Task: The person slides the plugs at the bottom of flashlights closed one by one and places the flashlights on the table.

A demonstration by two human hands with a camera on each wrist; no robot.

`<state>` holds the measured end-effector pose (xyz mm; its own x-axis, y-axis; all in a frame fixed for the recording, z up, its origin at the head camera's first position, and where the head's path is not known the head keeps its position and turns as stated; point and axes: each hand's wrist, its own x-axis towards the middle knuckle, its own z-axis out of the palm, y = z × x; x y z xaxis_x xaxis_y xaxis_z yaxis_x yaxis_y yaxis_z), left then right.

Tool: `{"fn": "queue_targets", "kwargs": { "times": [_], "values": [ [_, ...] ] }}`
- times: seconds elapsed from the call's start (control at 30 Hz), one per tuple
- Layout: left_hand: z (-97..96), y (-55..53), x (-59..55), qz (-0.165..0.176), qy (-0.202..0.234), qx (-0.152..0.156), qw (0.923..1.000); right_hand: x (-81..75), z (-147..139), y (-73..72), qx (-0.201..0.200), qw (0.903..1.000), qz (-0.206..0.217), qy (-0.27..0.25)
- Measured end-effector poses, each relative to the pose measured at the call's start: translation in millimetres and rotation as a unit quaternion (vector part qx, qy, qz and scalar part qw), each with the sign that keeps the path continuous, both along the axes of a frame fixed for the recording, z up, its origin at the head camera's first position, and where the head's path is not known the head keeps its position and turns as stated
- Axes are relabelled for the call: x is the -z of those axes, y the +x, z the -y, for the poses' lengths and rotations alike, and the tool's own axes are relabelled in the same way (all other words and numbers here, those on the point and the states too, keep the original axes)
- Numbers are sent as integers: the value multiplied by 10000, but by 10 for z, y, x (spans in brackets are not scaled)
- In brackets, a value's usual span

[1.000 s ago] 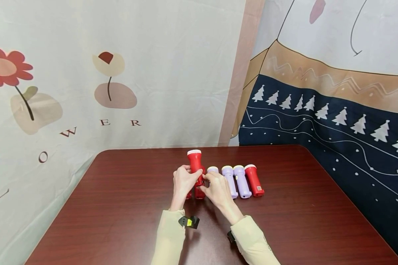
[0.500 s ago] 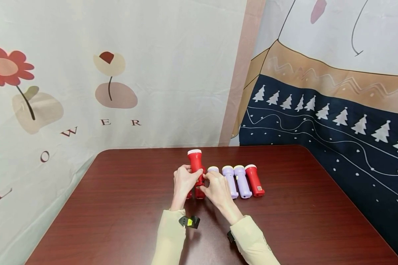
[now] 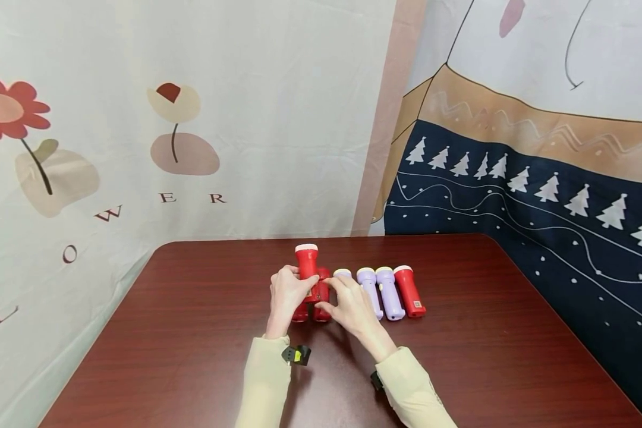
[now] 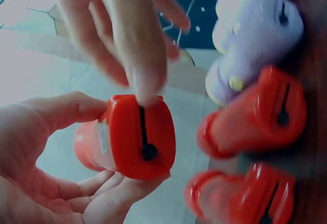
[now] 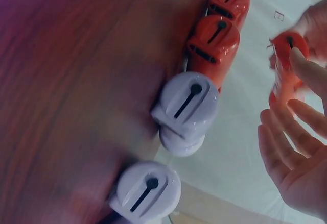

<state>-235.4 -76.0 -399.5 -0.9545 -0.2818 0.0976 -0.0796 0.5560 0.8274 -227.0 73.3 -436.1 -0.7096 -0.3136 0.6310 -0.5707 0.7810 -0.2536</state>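
Observation:
My left hand (image 3: 286, 294) grips a red flashlight (image 3: 307, 260) with a white rim, raised above the table and lens end away from me. In the left wrist view, the base of that flashlight (image 4: 145, 137) faces the camera, with its dark slot and round hole showing. My right hand (image 3: 355, 310) hovers just right of it, fingers loosely spread; in the right wrist view its fingers (image 5: 286, 137) hold nothing. Whether the right thumb touches the base is unclear. Below the left hand lie two more red flashlights, one at the left (image 3: 299, 314) and one beside it (image 3: 323, 312).
Right of the hands, a row continues with purple flashlights (image 3: 389, 294), one partly behind the right hand, ending in a red flashlight (image 3: 409, 291). All lie on the dark red-brown table (image 3: 192, 333). Printed cloths (image 3: 278, 119) hang behind its far edge.
My left hand has moved slightly left with the red flashlight, away from the right hand. The right hand's fingers have spread and come off the flashlight's lower end.

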Motion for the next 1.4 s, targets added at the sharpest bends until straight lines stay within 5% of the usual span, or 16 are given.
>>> {"fn": "queue_targets", "kwargs": {
  "times": [0.53, 0.77, 1.07, 1.4],
  "values": [
    [481, -59, 182, 764, -839, -433, 9926, 8, -260, -19, 705, 9942, 775, 258],
    [534, -54, 293, 913, -1039, -361, 9897, 50, -311, -36, 934, 9889, 1114, 322],
    [523, -88, 374, 1116, -1109, -303, 9871, 68, -289, -16, 767, 9854, 1425, 530],
    [521, -84, 405, 1172, -1142, -291, 9861, 60, -286, -8, 755, 9846, 1444, 628]
  ]
}}
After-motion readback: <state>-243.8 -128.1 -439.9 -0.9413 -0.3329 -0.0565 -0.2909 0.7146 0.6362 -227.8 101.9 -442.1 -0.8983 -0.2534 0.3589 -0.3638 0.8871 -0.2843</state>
